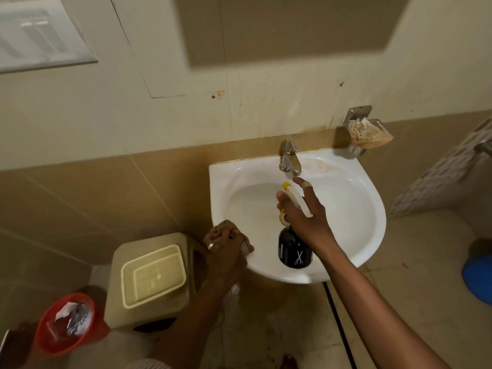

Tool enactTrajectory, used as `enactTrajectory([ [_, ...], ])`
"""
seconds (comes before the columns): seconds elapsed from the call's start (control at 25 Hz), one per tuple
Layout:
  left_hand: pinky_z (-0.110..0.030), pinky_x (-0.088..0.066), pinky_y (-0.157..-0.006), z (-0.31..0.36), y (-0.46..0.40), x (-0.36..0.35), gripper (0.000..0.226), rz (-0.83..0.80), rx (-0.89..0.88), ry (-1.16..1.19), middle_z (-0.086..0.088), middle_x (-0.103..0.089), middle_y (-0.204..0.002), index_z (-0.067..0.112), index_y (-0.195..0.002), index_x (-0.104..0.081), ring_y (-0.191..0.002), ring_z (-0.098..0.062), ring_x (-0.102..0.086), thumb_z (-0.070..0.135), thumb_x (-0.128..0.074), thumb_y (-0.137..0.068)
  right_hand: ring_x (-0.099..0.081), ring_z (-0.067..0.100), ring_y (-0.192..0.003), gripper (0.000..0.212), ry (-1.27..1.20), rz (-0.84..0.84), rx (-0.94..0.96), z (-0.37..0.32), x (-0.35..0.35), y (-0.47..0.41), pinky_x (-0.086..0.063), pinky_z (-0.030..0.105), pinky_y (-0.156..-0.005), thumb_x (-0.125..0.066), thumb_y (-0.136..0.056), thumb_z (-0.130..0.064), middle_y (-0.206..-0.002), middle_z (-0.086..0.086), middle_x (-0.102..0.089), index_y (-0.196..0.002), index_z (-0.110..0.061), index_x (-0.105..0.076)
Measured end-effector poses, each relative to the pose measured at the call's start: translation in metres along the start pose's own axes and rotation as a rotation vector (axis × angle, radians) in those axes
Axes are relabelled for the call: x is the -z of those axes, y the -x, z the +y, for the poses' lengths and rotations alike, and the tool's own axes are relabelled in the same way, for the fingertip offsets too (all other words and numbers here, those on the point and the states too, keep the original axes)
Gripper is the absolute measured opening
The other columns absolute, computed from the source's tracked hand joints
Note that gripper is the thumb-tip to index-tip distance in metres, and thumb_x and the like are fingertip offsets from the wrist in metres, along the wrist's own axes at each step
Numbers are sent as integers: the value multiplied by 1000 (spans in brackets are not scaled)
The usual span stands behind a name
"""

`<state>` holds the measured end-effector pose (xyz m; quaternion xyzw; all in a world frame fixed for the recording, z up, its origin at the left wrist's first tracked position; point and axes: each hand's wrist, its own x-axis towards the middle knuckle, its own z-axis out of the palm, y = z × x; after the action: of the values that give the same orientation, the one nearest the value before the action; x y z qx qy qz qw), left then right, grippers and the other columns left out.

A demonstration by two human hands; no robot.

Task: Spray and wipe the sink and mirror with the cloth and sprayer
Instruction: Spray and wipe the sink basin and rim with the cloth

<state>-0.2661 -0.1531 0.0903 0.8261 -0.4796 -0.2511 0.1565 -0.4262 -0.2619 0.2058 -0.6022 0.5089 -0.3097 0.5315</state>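
Observation:
A white wall-hung sink (356, 198) fills the middle right, with a chrome tap (289, 157) at its back. My right hand (303, 211) holds a sprayer (294, 250) over the basin: black bottle, white head, yellow nozzle aimed toward the left back of the bowl. The forefinger is stretched out toward the tap. My left hand (226, 242) rests on the sink's front left rim, closed on a bunched cloth (246, 247) that barely shows under the fingers. The mirror (287, 27) hangs on the wall above the sink, its lower part in view.
A beige swing-lid bin (151, 278) stands left of the sink, a red bin (64, 323) with rubbish beside it. A metal soap holder (364, 131) with an orange rag is on the wall at right. A blue object (478, 278) sits on the floor at far right.

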Motion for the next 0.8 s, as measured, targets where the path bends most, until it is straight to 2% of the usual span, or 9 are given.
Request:
enactTrajectory([
  [0.16, -54, -30, -117, 27, 22, 0, 45, -14, -7, -60, -9, -47, -147, 23, -116, -69, -135, -34, -43, 23, -51, -75, -74, 18, -103, 51, 54, -10, 1, 10, 8, -11, -59, 36, -91, -66, -99, -47, -118, 8, -75, -146, -34, -50],
  [0.28, -50, -24, -121, 36, 32, -11, 40, 20, -42, -75, -3, -42, -151, 29, -120, -69, -142, -29, -36, 20, -57, -83, -73, 15, -88, 49, 23, 4, -17, 14, 15, -17, -57, 20, -72, -66, -101, -42, -109, 9, -75, -145, -28, -52],
  [0.36, -48, -22, -122, 43, 36, -18, 35, 57, -72, -113, 0, -45, -150, 32, -121, -68, -142, -26, -36, 26, -58, -88, -72, 13, -86, 49, -3, 29, -4, 14, 22, -23, -58, 25, -75, -67, -101, -40, -105, 8, -76, -145, -25, -53],
  [0.44, -42, -21, -121, 53, 42, -28, 32, 70, -58, -90, 2, -41, -151, 31, -125, -66, -143, -24, -33, 26, -58, -94, -74, 14, -96, 50, -14, 54, 12, 11, 31, -29, -60, 38, -91, -67, -101, -42, -104, 5, -77, -145, -25, -53],
  [0.52, -41, -24, -120, 65, 53, -38, 29, 83, -54, 18, 0, -40, -150, 28, -123, -65, -142, -25, -34, 22, -58, -95, -74, 17, -104, 49, -19, 87, 17, 10, 41, -33, -57, 46, -102, -67, -99, -47, -101, 1, -78, -143, -28, -55],
  [0.6, -41, -22, -119, 77, 61, -48, 29, 97, -50, 65, -2, -38, -149, 28, -123, -62, -141, -26, -33, 23, -58, -95, -74, 17, -103, 48, -15, 108, 15, 6, 50, -33, -57, 48, -103, -66, -99, -47, -98, -1, -77, -142, -29, -55],
  [0.68, -31, -15, -114, 91, 70, -57, 32, 111, -47, 115, 0, -37, -149, 30, -124, -61, -141, -22, -32, 19, -59, -95, -74, 17, -103, 48, -26, 121, 12, 4, 56, -31, -59, 45, -101, -66, -100, -46, -99, 0, -76, -143, -28, -55],
  [0.72, -28, -17, -111, 102, 76, -60, 37, 72, -39, 184, 2, -37, -147, 30, -125, -59, -138, -21, -34, 12, -59, -93, -73, 17, -104, 48, -34, 126, 9, 4, 58, -29, -59, 44, -100, -66, -100, -46, -100, 1, -76, -143, -29, -55],
  [0.8, -32, -32, -109, 125, 88, -68, 55, -31, -42, 295, 4, -30, -149, 34, -131, -51, -137, -21, -34, 1, -57, -87, -74, 17, -105, 47, -52, 142, 0, 6, 61, -25, -60, 41, -98, -66, -100, -47, -104, 2, -76, -143, -30, -55],
])
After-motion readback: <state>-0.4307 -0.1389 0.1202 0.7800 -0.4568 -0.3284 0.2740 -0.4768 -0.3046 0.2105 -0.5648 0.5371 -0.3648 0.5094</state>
